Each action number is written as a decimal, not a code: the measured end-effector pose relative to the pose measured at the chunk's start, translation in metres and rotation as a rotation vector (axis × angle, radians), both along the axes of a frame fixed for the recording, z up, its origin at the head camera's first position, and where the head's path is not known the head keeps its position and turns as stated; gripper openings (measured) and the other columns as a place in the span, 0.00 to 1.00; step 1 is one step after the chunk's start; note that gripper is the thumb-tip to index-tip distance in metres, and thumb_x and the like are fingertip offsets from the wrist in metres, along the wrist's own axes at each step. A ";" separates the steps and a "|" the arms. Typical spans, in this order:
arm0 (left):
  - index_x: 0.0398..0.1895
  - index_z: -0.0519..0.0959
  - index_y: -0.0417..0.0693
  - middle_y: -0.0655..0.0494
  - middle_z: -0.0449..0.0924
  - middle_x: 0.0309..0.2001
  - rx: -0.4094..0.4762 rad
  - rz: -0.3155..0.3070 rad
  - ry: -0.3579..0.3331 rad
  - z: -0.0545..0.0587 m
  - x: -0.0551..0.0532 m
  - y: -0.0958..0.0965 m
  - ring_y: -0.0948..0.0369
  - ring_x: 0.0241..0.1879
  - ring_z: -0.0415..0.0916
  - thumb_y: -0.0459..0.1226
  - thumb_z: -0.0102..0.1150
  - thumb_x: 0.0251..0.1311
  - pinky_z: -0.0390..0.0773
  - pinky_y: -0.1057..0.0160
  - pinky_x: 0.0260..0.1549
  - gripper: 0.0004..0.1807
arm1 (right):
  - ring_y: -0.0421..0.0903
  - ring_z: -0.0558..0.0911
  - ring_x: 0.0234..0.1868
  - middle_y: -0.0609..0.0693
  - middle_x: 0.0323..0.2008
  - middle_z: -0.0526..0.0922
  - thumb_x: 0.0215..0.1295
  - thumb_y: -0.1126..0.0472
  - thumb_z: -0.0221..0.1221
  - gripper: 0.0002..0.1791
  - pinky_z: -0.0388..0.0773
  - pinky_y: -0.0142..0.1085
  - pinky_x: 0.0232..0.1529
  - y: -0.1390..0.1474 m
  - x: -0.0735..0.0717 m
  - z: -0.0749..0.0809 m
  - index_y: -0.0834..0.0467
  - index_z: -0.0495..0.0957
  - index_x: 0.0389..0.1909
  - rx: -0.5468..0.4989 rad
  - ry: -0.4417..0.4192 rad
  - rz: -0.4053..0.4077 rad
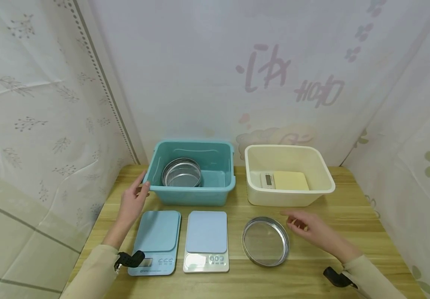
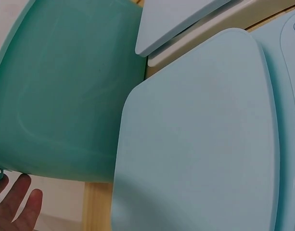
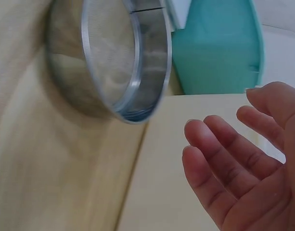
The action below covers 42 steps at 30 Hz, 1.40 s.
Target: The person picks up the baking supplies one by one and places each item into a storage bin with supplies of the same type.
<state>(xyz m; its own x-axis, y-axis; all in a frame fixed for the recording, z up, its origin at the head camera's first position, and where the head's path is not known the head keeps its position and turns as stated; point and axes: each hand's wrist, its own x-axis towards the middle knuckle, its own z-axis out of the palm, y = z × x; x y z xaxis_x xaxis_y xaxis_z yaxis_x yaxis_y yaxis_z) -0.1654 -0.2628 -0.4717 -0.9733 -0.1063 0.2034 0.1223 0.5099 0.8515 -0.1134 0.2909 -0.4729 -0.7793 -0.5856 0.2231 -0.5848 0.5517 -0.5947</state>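
Observation:
My left hand is at the front left corner of a teal plastic basin, its fingertips right at the rim. In the left wrist view the fingers show beside the basin wall, loosely extended. A round metal sieve lies inside that basin. My right hand hovers over the table with relaxed fingers and holds nothing. Just left of it lies another round metal sieve with fine mesh, and behind it stands a cream basin with a yellow kitchen scale inside.
Before the teal basin, a light blue kitchen scale and a white kitchen scale with a pale blue plate lie side by side on the wooden table. Patterned curtains hang close behind the basins and at both sides.

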 end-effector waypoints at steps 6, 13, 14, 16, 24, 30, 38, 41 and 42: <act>0.82 0.59 0.47 0.34 0.67 0.74 -0.003 0.006 -0.012 0.000 0.000 0.000 0.39 0.57 0.80 0.43 0.46 0.83 0.76 0.82 0.41 0.29 | 0.31 0.78 0.34 0.46 0.36 0.84 0.69 0.70 0.64 0.22 0.82 0.30 0.33 0.004 0.007 -0.016 0.68 0.76 0.63 0.020 -0.062 -0.052; 0.82 0.60 0.46 0.34 0.67 0.74 0.007 0.004 -0.006 0.000 0.000 0.001 0.39 0.58 0.80 0.42 0.46 0.83 0.76 0.81 0.41 0.29 | 0.30 0.77 0.32 0.44 0.33 0.83 0.70 0.69 0.64 0.26 0.80 0.30 0.30 0.008 0.013 -0.034 0.68 0.74 0.67 0.011 -0.075 -0.058; 0.82 0.59 0.46 0.34 0.67 0.74 0.008 0.003 -0.004 0.000 0.000 0.001 0.39 0.58 0.80 0.42 0.46 0.83 0.76 0.82 0.41 0.29 | 0.30 0.77 0.32 0.45 0.33 0.83 0.70 0.69 0.64 0.26 0.80 0.30 0.30 0.008 0.014 -0.037 0.69 0.73 0.67 0.001 -0.077 -0.054; 0.82 0.59 0.46 0.33 0.67 0.74 0.010 0.001 -0.001 0.000 0.000 0.001 0.39 0.58 0.79 0.41 0.46 0.83 0.76 0.82 0.41 0.29 | 0.31 0.77 0.31 0.45 0.33 0.83 0.70 0.70 0.65 0.26 0.79 0.29 0.29 0.009 0.015 -0.043 0.70 0.73 0.67 -0.018 -0.084 -0.044; 0.82 0.60 0.47 0.35 0.68 0.74 0.007 0.011 -0.001 -0.002 -0.001 0.002 0.39 0.57 0.80 0.44 0.46 0.83 0.77 0.82 0.41 0.29 | 0.29 0.75 0.32 0.41 0.34 0.82 0.72 0.68 0.63 0.29 0.77 0.29 0.28 0.010 0.020 -0.055 0.71 0.67 0.71 -0.005 -0.108 -0.045; 0.82 0.61 0.48 0.36 0.68 0.74 0.012 0.016 0.000 -0.003 0.000 0.001 0.43 0.55 0.82 0.44 0.46 0.83 0.76 0.83 0.40 0.29 | 0.29 0.76 0.33 0.43 0.35 0.83 0.74 0.65 0.62 0.31 0.79 0.29 0.30 0.011 0.023 -0.059 0.71 0.65 0.73 0.000 -0.160 -0.061; 0.81 0.62 0.48 0.37 0.68 0.74 0.024 0.015 -0.017 0.001 0.000 0.001 0.46 0.55 0.81 0.44 0.47 0.82 0.79 0.79 0.41 0.29 | 0.29 0.76 0.32 0.40 0.35 0.82 0.75 0.63 0.62 0.33 0.79 0.29 0.30 0.010 0.025 -0.065 0.70 0.63 0.75 0.003 -0.202 -0.075; 0.81 0.62 0.48 0.37 0.68 0.74 0.029 0.008 -0.029 0.001 -0.001 -0.001 0.51 0.55 0.81 0.44 0.48 0.82 0.82 0.76 0.43 0.29 | 0.29 0.75 0.31 0.39 0.34 0.81 0.76 0.63 0.61 0.32 0.78 0.29 0.28 0.010 0.026 -0.067 0.70 0.63 0.75 -0.003 -0.198 -0.066; 0.81 0.62 0.47 0.36 0.68 0.74 0.031 0.003 -0.033 0.001 -0.001 -0.002 0.52 0.55 0.81 0.44 0.48 0.82 0.83 0.75 0.43 0.29 | 0.29 0.75 0.31 0.38 0.34 0.81 0.76 0.63 0.61 0.32 0.77 0.29 0.28 0.010 0.027 -0.067 0.70 0.63 0.75 -0.008 -0.202 -0.064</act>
